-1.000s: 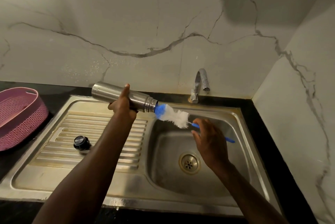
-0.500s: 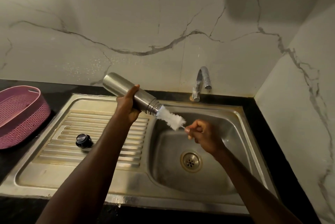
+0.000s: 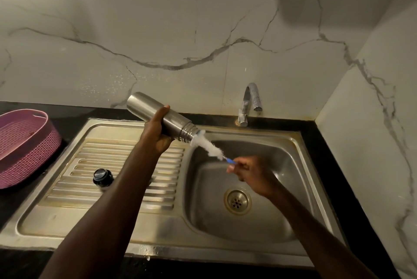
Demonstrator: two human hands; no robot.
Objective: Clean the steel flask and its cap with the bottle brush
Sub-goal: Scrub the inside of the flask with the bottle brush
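My left hand (image 3: pixel 158 130) grips the steel flask (image 3: pixel 144 107) around its middle and holds it tilted, with the threaded mouth pointing down and right over the sink basin. The white bristle head of the bottle brush (image 3: pixel 207 145) sits at the flask's mouth, its tip just inside. My right hand (image 3: pixel 250 172) pinches the brush's blue handle above the basin. The black flask cap (image 3: pixel 102 176) rests upright on the ribbed drainboard, apart from both hands.
A steel sink (image 3: pixel 293 190) with a round drain (image 3: pixel 237 202) lies to the right, under a chrome tap (image 3: pixel 249 102) at the back wall. A pink plastic basket (image 3: pixel 24 145) stands on the black counter at the far left. Marble walls close in behind and on the right.
The flask has tilted more steeply, mouth lower. The brush head has gone into the mouth so its blue tip is hidden. My right hand has closed on the handle.
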